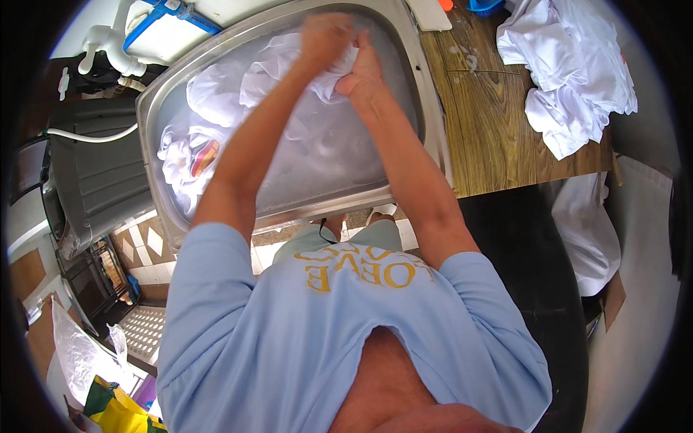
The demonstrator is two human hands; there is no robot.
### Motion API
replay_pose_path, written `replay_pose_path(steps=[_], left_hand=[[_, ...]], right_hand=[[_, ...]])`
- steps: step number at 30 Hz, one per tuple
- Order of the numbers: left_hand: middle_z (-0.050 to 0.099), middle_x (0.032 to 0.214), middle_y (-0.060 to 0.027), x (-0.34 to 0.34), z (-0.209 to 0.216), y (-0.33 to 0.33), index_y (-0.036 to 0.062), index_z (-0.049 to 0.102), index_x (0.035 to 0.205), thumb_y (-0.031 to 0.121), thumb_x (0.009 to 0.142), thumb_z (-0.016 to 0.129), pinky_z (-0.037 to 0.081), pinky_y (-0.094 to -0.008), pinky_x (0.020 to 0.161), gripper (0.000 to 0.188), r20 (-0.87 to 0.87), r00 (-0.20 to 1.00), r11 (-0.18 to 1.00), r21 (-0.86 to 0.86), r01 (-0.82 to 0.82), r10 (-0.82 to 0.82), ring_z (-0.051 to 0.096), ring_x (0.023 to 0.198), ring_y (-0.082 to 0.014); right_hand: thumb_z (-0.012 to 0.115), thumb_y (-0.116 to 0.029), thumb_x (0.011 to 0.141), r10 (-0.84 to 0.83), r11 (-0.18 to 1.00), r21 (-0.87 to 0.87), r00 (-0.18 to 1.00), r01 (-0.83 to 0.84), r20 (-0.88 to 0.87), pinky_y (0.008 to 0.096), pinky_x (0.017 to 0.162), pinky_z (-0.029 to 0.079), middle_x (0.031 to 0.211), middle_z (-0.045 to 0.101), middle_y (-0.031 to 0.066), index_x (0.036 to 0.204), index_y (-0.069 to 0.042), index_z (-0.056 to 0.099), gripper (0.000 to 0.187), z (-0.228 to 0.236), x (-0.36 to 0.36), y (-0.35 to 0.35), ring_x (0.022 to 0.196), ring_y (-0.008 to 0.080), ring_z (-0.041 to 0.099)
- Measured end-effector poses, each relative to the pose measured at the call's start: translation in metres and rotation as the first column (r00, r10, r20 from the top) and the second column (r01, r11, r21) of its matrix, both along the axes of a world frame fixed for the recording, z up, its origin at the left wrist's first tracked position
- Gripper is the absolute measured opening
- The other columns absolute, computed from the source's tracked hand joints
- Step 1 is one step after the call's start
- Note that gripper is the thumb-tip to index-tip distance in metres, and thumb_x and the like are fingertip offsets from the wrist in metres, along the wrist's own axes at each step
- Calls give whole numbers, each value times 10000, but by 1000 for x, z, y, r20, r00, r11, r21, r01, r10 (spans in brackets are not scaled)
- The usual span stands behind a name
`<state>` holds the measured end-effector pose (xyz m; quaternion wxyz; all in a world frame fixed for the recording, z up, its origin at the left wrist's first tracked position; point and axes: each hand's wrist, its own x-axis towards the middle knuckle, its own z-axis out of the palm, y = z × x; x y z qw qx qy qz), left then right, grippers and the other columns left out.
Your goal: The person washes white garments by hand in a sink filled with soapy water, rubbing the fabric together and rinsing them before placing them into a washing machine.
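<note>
- Sink (436, 108), metal, rounded corners, holding cloudy water (325, 162); landmark for all below.
- White cloth (328, 81): over the far part of the sink, gripped in the right hand (362, 71), thumb upright, other fingers partly hidden by the fabric.
- Left hand (328, 42): at the sink's far side, just beside the right hand, blurred. Fingers look curled; cannot tell whether they grip cloth.
- More wet white laundry (216, 94) along the sink's left half, partly above water. Near its left wall, a red-and-yellow patch (205, 157) shows among the folds; nothing legible on it.
- Writing: large gold lettering (361, 270) across the front of the light-blue shirt (289, 353), on the sink's near side. Reads upside down from this view.
- Right of sink: wood-patterned counter (491, 137) bearing a white fabric heap (577, 65).
- Left of sink, far corner: white tap (112, 47), blue pipe (173, 11).
- Left of sink, toward the wearer: yellow-and-green bag (119, 411), its print, if any, too unclear to read.
</note>
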<state>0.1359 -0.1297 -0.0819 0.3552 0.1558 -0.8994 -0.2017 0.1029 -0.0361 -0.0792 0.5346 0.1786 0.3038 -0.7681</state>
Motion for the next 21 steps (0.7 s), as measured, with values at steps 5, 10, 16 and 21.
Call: replay_pose_path(steps=[5, 10, 16, 21], left_hand=[[627, 694, -127, -13, 16, 11, 72, 661, 797, 188, 800, 592, 472, -337, 560, 135, 2, 1000, 990, 137, 17, -18, 601, 626, -299], [645, 701, -111, 13, 3, 10, 60, 665, 794, 207, 809, 596, 468, -333, 573, 164, 82, 995, 987, 152, 47, -60, 597, 598, -270], [600, 683, -165, -1, 11, 65, 82, 611, 718, 198, 726, 580, 462, -429, 582, 121, -89, 971, 971, 74, 227, -220, 584, 652, -353], [644, 704, -127, 3, 1, 2, 115, 700, 830, 250, 761, 610, 503, -355, 598, 176, 1, 998, 990, 123, -62, 62, 625, 636, -299]], right_hand=[[376, -523, 917, -62, 741, -638, 925, -209, -376, 419, 855, 428, 1078, 592, 91, 1031, -109, 544, 462, -73, -27, 0, 1008, 255, 548], [457, -442, 910, -24, 1000, -2, 1000, 24, 18, 448, 831, 444, 1052, 598, 62, 1058, -138, 531, 346, 17, 13, 5, 999, 226, 555], [443, -436, 906, -118, 860, -508, 988, 54, -95, 468, 816, 447, 1028, 596, 77, 1038, -116, 528, 357, -66, -20, -5, 959, 252, 568], [458, -441, 907, -1, 941, -339, 1000, 8, 22, 471, 804, 445, 995, 592, 83, 961, -108, 549, 349, -31, 2, -6, 913, 255, 576]])
